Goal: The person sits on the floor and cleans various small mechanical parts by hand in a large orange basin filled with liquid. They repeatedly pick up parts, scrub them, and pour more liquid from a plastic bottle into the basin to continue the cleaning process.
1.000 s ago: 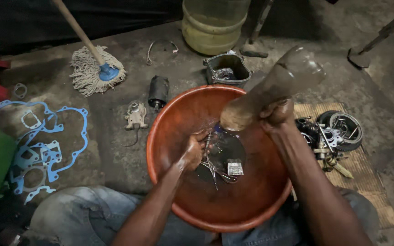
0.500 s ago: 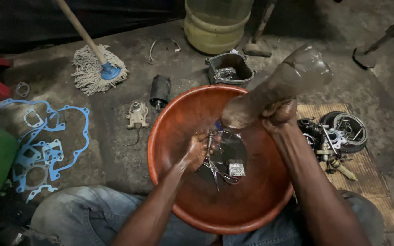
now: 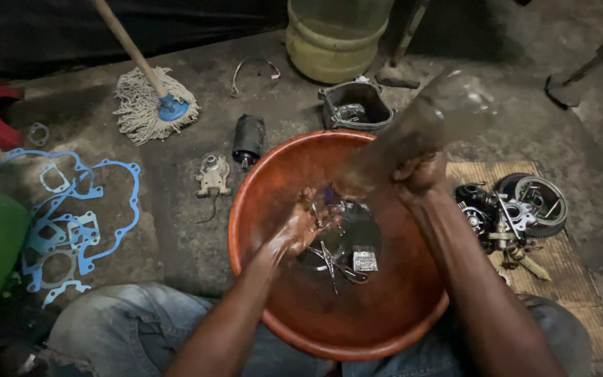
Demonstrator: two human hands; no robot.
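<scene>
A round reddish-brown basin (image 3: 273,174) sits between my knees with dark liquid and several small metal parts (image 3: 347,258) in its bottom. My right hand (image 3: 420,174) grips a clear plastic bottle (image 3: 427,122), tilted with its mouth down over the basin's middle. My left hand (image 3: 301,223), wet and dirty, is inside the basin under the bottle's mouth, fingers curled around a small part that I cannot make out.
A mop (image 3: 151,101) lies at the back left, a black cylinder (image 3: 248,138) and a small metal housing (image 3: 213,174) left of the basin. Blue gaskets (image 3: 71,223) lie far left. A black tray (image 3: 355,105), a yellowish jug (image 3: 333,35), and engine parts (image 3: 518,209) on cardboard surround it.
The bottle has stayed tilted over the basin, shifting slightly. My left hand has moved a little within the basin under the bottle's mouth.
</scene>
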